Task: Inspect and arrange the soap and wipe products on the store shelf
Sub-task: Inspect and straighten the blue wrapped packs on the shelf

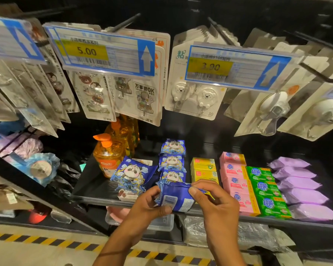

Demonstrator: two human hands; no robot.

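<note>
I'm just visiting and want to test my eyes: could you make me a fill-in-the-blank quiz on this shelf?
The left hand and right hand together hold one wipe pack, coloured ___.
The pink soap boxes lie directly ___ of the green soap boxes.
The pump bottles hold ___ liquid.
The price tag above them reads ___.
Missing words: blue; left; orange; 5.00.

One head-worn camera looks forward and down, close upon the shelf (93, 186) front.
</note>
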